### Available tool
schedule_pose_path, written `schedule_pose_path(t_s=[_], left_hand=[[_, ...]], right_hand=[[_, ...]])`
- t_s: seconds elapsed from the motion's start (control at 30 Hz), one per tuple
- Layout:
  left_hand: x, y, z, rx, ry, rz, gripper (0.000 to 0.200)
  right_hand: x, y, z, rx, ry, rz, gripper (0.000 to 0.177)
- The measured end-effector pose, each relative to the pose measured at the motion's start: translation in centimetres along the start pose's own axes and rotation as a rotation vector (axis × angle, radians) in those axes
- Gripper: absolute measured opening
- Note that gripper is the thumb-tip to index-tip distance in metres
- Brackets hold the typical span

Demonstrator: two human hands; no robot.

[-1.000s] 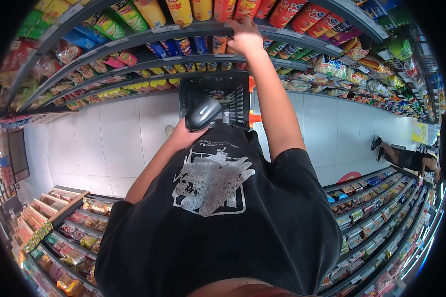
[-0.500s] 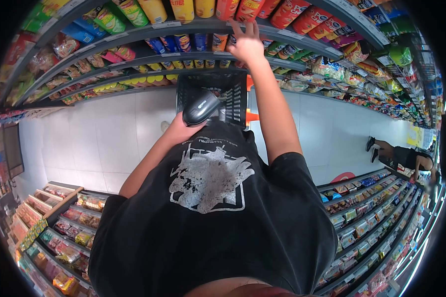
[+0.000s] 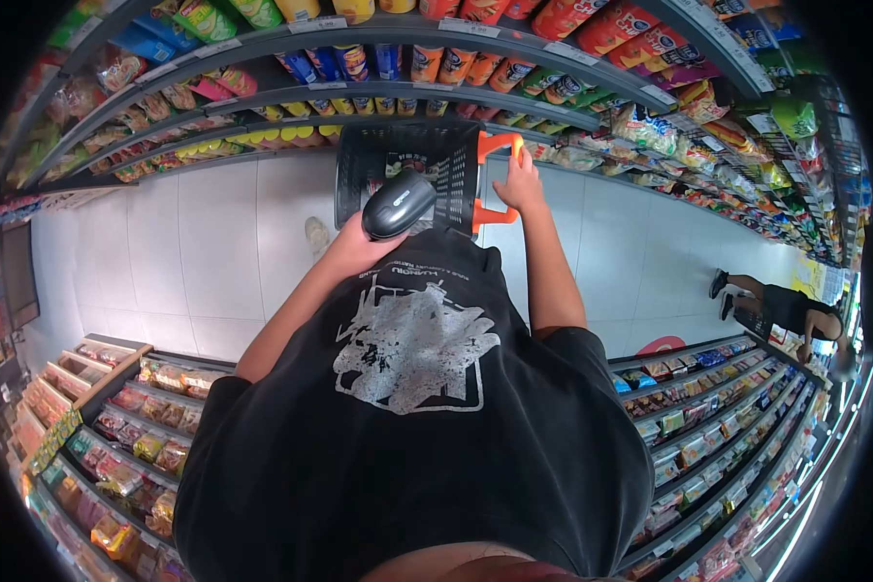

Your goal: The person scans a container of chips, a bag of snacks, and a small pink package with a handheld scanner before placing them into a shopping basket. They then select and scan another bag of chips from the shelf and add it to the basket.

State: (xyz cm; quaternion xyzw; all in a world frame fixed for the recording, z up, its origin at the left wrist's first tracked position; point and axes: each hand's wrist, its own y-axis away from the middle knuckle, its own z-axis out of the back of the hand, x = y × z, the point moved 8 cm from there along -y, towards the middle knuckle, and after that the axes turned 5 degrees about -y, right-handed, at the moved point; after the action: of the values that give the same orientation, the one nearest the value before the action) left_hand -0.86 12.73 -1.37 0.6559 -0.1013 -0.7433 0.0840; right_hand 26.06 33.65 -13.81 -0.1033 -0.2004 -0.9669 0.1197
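Holding a scanner and a basket handle between snack shelves

Wrapping its fingers around the grip of a dark barcode scanner [image 3: 398, 206], the left hand [image 3: 357, 254] is keeping it just in front of the chest, with the scanner head pointing up toward the shelves. The right hand [image 3: 522, 182] is closing around the orange handle [image 3: 500, 145] of a black shopping basket [image 3: 398, 150], and the arm is stretching forward. The basket is standing on the white tiled floor [image 3: 213, 252], close under the snack shelves [image 3: 262, 97], where chip cans [image 3: 427, 63] are standing in rows. Far to the right, another person [image 3: 786, 310] is standing in the aisle, well apart
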Motion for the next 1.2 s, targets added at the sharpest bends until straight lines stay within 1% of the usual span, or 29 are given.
schedule_pose_path(t_s=[0.1,0.2,0.3,0.4,0.5,0.6,0.7,0.8,0.83,0.93,1.0,1.03,1.07,1.1,1.2], left_hand=[[0.0,-0.1,-0.8,0.005,-0.024,-0.016,0.035],[-0.3,0.2,-1.1,0.014,-0.006,0.013,0.035],[-0.9,0.5,-1.4,0.006,0.040,0.001,0.034],[-0.3,0.6,-1.4,-0.028,0.059,0.010,0.035],[1.1,0.9,-1.0,-0.043,0.059,0.076,0.036],[2.3,1.4,-0.1,-0.111,0.046,0.135,0.037],[2.4,1.5,1.1,-0.173,-0.004,0.135,0.036],[1.3,1.1,1.8,-0.116,-0.023,0.067,0.035],[0.6,1.0,2.1,-0.122,-0.029,0.032,0.034],[-0.6,0.8,2.6,-0.132,0.004,0.024,0.033],[-0.5,0.6,3.0,-0.150,-0.041,0.020,0.033],[-0.4,0.5,3.0,-0.165,-0.054,0.020,0.033],[-0.2,0.4,3.0,-0.180,-0.064,0.020,0.033],[-0.3,0.1,2.9,-0.172,-0.044,-0.014,0.034],[-0.2,-0.5,2.6,-0.184,-0.030,-0.018,0.035]], right_hand=[[-0.8,1.3,-1.7,-0.027,-0.155,0.072,0.070],[-0.9,2.4,-3.2,-0.062,-0.212,0.145,0.068],[-1.1,2.3,-4.2,-0.052,-0.082,0.117,0.065],[-0.2,2.1,-3.8,-0.126,0.096,0.106,0.061],[0.3,2.2,-3.6,-0.062,0.099,0.054,0.061],[0.4,2.1,-3.5,0.044,0.038,-0.001,0.063],[0.3,1.7,-3.5,0.197,0.007,-0.075,0.064],[2.0,0.4,0.0,0.081,0.229,0.068,0.066],[2.9,0.0,2.6,-0.028,0.158,0.155,0.059],[3.4,-3.3,10.9,-0.502,-0.094,0.296,0.060],[5.2,-3.0,18.7,-0.777,-0.112,0.343,0.064],[6.0,-2.9,21.7,-0.876,-0.080,0.349,0.063],[6.4,-2.8,23.9,-0.974,-0.045,0.358,0.063],[6.6,-3.2,24.9,-1.048,-0.002,0.412,0.065],[5.7,-6.1,24.4,-0.892,0.111,0.389,0.069]])
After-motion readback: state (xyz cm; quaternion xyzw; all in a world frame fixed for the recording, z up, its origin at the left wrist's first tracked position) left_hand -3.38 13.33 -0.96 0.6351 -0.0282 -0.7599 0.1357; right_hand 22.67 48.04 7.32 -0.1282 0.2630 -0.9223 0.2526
